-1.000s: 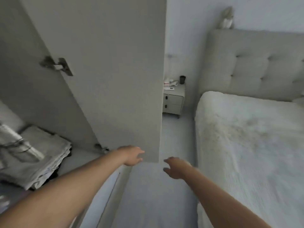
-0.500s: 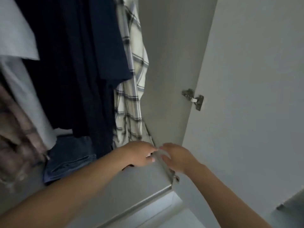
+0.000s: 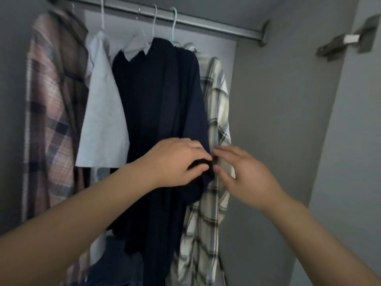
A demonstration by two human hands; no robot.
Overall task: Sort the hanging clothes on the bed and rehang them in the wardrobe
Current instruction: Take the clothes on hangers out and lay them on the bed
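Both hands have risen to the hanging clothes: left hand (image 3: pixel 179 162) pinches the navy garment's (image 3: pixel 162 112) sleeve, right hand (image 3: pixel 245 174) spread just right of it.

We have a single head-worn view, facing forward and slightly up into the grey wardrobe (image 3: pixel 274 120), close to the metal hanging rail (image 3: pixel 185 19) and clothes.

Two bare forearms, sleeveless, no rings or watch.
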